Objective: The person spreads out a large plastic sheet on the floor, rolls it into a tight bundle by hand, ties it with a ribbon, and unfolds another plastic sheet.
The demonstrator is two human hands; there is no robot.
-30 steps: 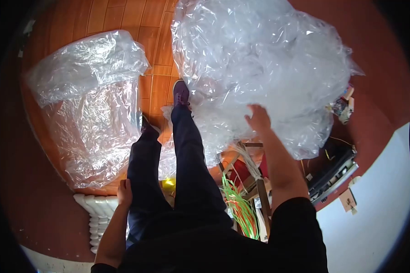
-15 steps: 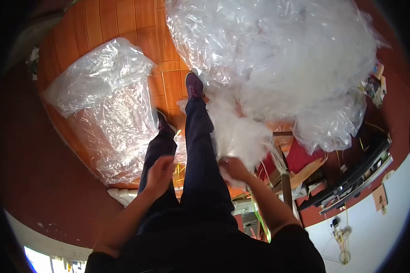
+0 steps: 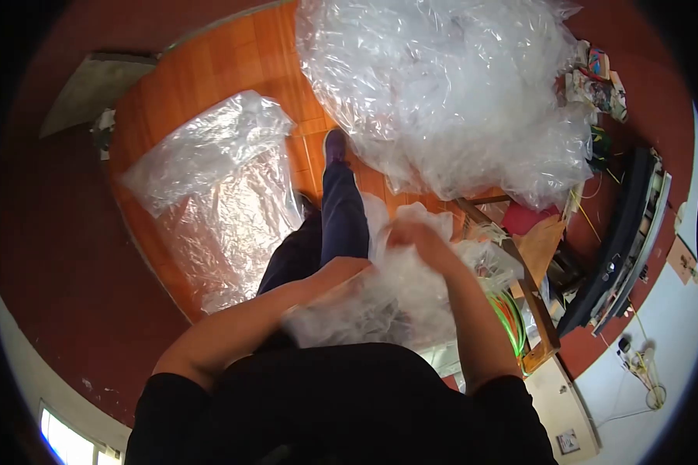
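A crumpled piece of clear plastic film (image 3: 419, 302) is gathered in front of my body, over my thighs. My right hand (image 3: 415, 235), blurred by motion, is closed on its upper edge. My left hand (image 3: 347, 270) has come across my lap and is closed on the film's left part, which drapes below the wrist. Farther ahead lies a big heap of clear plastic film (image 3: 450, 101). Another sheet of shiny clear plastic (image 3: 229, 201) is spread on the floor to the left, its far end folded over.
Orange wood-look flooring (image 3: 202, 74) shows between the plastic piles. My shoe (image 3: 335, 147) stands at the heap's edge. At right are a wooden frame (image 3: 535, 294), green cords (image 3: 510, 322) and a long black item (image 3: 616, 240) along the wall.
Both hands have come up with the small piece of plastic, now raised over my lap. My left hand moved right and took hold of it. The view has shifted.
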